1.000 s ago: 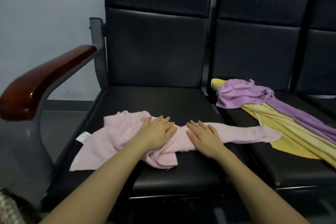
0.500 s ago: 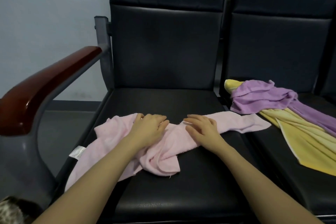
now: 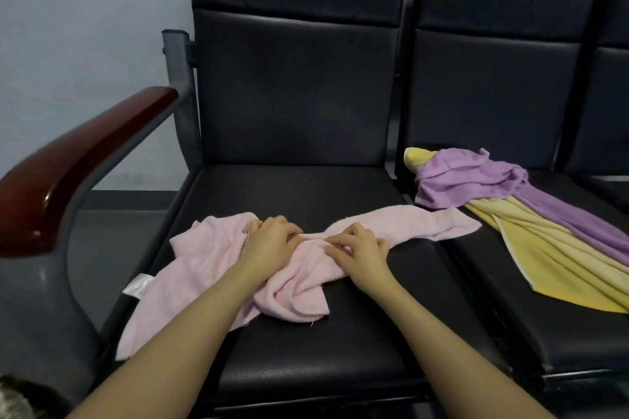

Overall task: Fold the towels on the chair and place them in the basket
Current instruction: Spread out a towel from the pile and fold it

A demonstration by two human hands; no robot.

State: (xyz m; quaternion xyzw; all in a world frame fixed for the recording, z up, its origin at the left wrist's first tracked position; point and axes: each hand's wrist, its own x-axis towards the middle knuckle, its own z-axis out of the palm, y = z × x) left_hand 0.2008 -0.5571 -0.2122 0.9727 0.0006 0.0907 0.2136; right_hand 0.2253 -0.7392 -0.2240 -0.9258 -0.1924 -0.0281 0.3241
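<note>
Hands meet mid-seat: left hand (image 3: 272, 241) and right hand (image 3: 360, 250) pinch bunched pink towel (image 3: 204, 262) with curled fingers, apparently gathering it to fold.

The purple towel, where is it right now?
In the head view the purple towel lies bunched on the right-hand seat, draped over the yellow towel, just beyond the pink towel's right end.

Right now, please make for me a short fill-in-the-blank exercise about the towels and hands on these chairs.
1. Both hands rest on the ___ towel.
2. The purple towel lies on top of the ___ towel.
3. The armrest stands on the person's ___ side.

Missing words: pink; yellow; left
</note>
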